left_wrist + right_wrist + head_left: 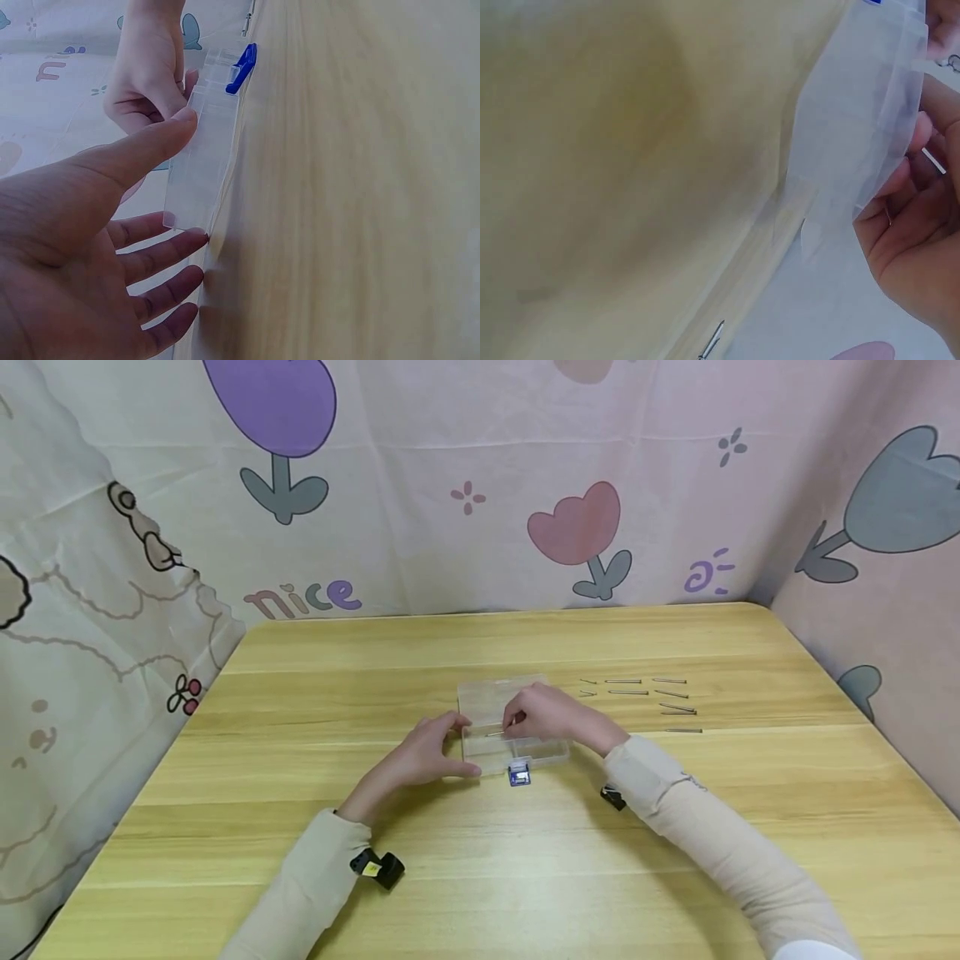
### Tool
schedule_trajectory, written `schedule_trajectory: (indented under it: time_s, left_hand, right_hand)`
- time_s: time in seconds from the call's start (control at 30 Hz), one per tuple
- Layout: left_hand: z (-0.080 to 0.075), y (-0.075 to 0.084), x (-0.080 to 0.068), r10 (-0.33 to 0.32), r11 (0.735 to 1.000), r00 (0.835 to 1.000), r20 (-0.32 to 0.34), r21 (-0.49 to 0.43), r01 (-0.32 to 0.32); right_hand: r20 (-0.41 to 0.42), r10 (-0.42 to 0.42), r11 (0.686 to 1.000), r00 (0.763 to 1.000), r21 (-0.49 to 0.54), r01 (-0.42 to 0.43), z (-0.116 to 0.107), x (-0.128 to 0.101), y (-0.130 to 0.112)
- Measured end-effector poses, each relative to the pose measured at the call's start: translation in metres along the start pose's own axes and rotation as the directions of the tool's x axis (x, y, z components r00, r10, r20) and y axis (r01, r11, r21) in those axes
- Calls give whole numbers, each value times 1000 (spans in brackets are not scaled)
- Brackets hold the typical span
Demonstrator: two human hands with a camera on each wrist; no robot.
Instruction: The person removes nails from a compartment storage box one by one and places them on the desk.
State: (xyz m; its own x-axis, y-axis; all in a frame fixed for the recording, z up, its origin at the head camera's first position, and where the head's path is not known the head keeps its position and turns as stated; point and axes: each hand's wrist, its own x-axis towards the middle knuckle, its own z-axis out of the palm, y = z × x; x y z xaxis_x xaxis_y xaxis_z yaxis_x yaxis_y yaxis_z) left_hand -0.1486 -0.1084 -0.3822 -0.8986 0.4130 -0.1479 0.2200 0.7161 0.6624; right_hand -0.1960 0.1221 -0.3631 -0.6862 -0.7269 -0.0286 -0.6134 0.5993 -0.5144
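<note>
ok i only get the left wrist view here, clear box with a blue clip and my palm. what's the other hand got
Observer: The right hand pinches a thin metal pin over the clear box.
Operator: any more pins around
Observer: Yes, a group of loose pins lies on the table, to the right of the box.
Operator: is my left hand actually on the box
Observer: From the head view, the left hand touches the box's left end with fingers spread; it is not curled round it.
</note>
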Motion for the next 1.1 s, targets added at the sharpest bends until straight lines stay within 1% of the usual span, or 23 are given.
schedule_trajectory:
  time_s: [0.2,0.4,0.5,0.73,0.93,1.1]
  left_hand:
    - [0,0,0,-3,1000,1000,1,1,3]
    - [-1,1,-1,13,1000,1000,1,-3,-13]
    - [-1,1,-2,23,1000,1000,3,2,-23]
    - [-2,2,-3,26,1000,1000,7,-3,-26]
    - [-2,2,-3,25,1000,1000,3,-5,-25]
    - [-2,1,-3,28,1000,1000,4,-4,-28]
  right_hand:
    - [-46,-29,999,999,41,31,-7,-6,4]
    - [-51,10,996,999,91,-5,-21,-20,9]
    - [-55,22,996,998,91,-17,-26,-27,14]
    - [-97,48,995,994,93,-39,-34,-45,31]
    - [-94,78,993,993,101,-69,-40,-65,44]
    - [-94,70,995,993,77,-63,-43,-83,52]
